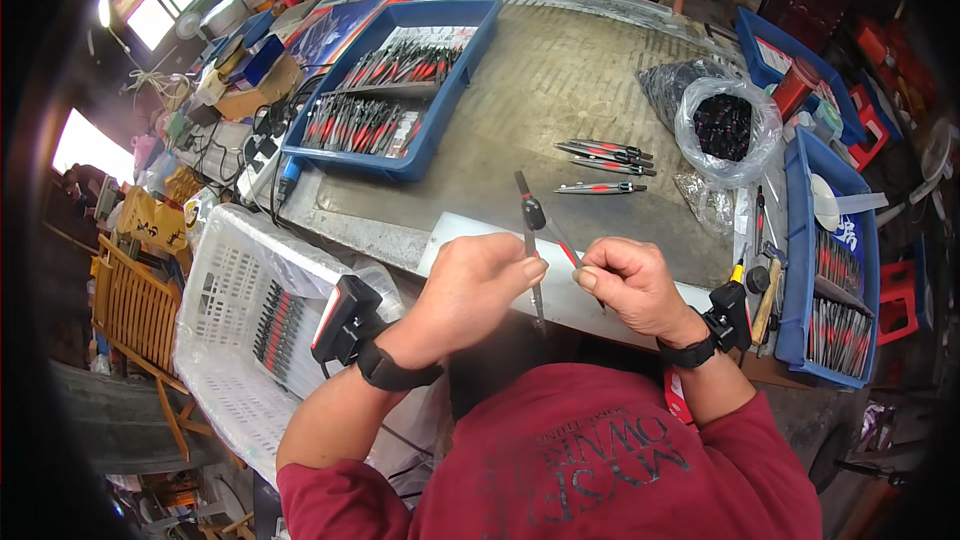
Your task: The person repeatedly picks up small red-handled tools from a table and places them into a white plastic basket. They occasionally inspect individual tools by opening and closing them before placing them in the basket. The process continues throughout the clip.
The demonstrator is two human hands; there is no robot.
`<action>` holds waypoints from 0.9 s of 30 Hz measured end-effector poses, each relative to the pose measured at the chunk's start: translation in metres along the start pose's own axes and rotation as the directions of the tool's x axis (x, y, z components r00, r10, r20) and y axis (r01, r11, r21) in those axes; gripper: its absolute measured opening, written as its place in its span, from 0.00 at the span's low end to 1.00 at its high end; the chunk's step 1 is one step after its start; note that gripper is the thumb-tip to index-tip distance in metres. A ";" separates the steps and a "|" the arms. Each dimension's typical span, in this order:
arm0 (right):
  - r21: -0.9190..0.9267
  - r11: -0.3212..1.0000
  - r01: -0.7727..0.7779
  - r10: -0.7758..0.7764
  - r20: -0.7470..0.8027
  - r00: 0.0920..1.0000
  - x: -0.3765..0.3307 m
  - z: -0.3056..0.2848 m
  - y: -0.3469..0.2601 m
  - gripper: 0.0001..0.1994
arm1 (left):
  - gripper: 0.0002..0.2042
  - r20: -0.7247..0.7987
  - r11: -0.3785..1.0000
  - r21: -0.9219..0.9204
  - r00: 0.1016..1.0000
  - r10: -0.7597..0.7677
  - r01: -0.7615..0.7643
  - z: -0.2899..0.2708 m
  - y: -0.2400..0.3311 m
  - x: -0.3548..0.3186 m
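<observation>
A drawing compass point(532, 215) with a black head and red-and-grey legs is upright between my hands, its legs spread apart. My left hand point(475, 285) pinches the left leg between thumb and fingers. On the other leg, my right hand point(635, 285) is closed near its red part. Beneath them lies a white board point(460, 232) at the table's near edge. Beyond my right hand, several closed compasses point(600, 188) rest on the table point(540, 90), tips pointing left.
A blue tray point(410, 172) of compasses stands at the far left, another blue tray point(790, 340) at the right. An open clear bag point(735, 170) holds small black parts. At my left is a white basket point(225, 340) with rows of compasses. Hand tools point(768, 300) lie right.
</observation>
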State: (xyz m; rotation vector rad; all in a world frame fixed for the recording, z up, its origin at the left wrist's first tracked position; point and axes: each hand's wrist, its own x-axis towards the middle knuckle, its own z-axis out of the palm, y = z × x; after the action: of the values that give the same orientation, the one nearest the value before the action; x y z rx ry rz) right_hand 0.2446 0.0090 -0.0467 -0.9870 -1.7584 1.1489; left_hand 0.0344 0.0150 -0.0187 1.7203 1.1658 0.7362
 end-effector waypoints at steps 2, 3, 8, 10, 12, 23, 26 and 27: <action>0.046 0.999 -0.022 0.022 0.002 1.000 0.000 -0.003 0.000 0.06 | 0.10 0.007 1.000 -0.015 1.000 0.011 -0.010 -0.001 0.003 0.000; 0.064 0.998 -0.029 0.029 0.002 1.000 0.000 -0.004 -0.001 0.06 | 0.10 0.027 0.996 -0.093 1.000 -0.013 0.015 -0.002 0.004 0.000; 0.313 0.934 -0.173 0.143 0.115 0.983 -0.004 -0.005 -0.002 0.06 | 0.07 0.200 0.877 -0.400 0.959 -0.200 0.267 -0.008 0.007 0.002; 0.426 0.883 -0.196 0.137 0.165 0.977 -0.006 -0.002 -0.001 0.06 | 0.10 0.288 0.826 -0.486 0.944 -0.159 0.287 -0.009 0.006 0.004; 0.500 0.840 -0.211 0.122 0.205 0.971 -0.007 0.002 0.001 0.06 | 0.18 0.375 0.779 -0.542 0.921 -0.110 0.314 -0.011 0.005 0.005; 0.608 0.749 -0.263 0.110 0.278 0.954 -0.013 0.014 0.003 0.07 | 0.34 0.490 0.718 -0.589 0.870 -0.046 0.370 -0.009 0.005 0.003; 0.604 0.738 -0.301 0.144 0.295 0.944 -0.015 0.013 0.002 0.07 | 0.34 0.482 0.728 -0.586 0.875 -0.040 0.356 -0.009 0.005 0.002; 0.607 0.738 -0.294 0.137 0.292 0.947 -0.015 0.013 0.002 0.07 | 0.33 0.474 0.732 -0.587 0.880 -0.036 0.346 -0.009 0.004 0.002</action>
State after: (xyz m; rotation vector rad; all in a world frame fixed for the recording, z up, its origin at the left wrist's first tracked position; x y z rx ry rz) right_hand 0.2390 -0.0084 -0.0552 -0.6495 -1.2513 1.9218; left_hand 0.0294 0.0190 -0.0110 1.0500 0.6369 0.5022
